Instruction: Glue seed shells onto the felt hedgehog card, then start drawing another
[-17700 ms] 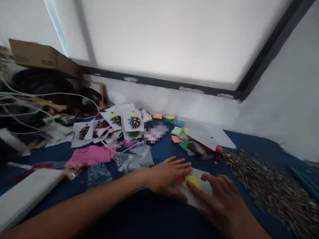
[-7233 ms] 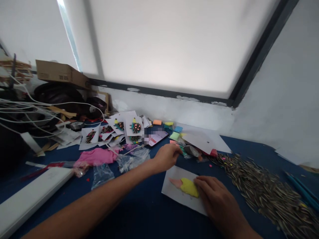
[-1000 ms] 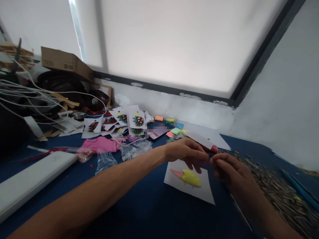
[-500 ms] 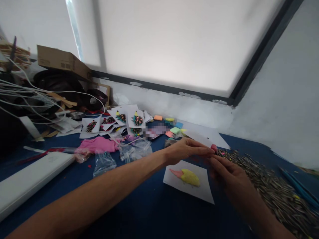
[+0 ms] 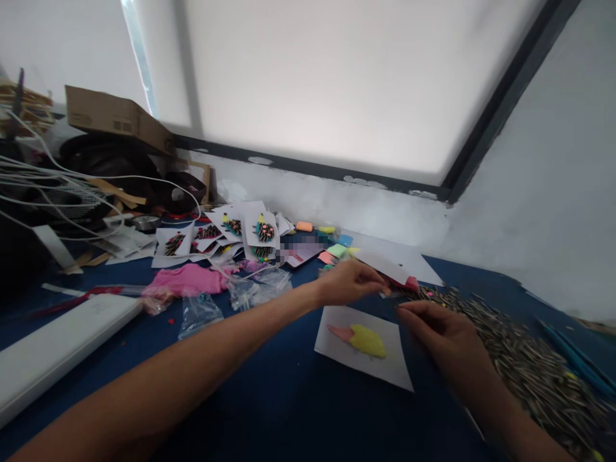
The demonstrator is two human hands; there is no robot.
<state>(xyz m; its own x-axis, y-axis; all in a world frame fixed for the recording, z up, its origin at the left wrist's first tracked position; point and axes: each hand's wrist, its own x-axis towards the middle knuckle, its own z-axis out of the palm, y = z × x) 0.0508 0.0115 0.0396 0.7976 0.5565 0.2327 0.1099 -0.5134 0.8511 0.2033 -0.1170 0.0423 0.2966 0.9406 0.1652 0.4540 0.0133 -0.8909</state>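
Observation:
Over the table, my left hand [image 5: 350,282] is closed in a pinch just beyond the white card; whatever is between its fingertips is too small to make out. To the right of the card, my right hand [image 5: 445,330] also pinches, and its fingertips are too blurred to show what they hold. A gap separates the two hands. The white card [image 5: 332,353] lies flat below them, bearing a yellow clay body [image 5: 368,341] with a pink pointed snout [image 5: 341,332]. Past my fingertips is a small red lump [image 5: 412,283], probably clay.
A long pile of striped slivers, like sunflower seeds [image 5: 524,366], spreads along the right. Behind are finished cards [image 5: 260,231], coloured clay blocks [image 5: 338,250], a phone [image 5: 303,252] and white paper [image 5: 399,260]. Plastic bags [image 5: 199,314] and a white box [image 5: 72,346] lie left.
My hands have come apart: the left has drawn back leftward, and the right has shifted slightly left. The red lump beyond them is now more exposed. The card stays in place.

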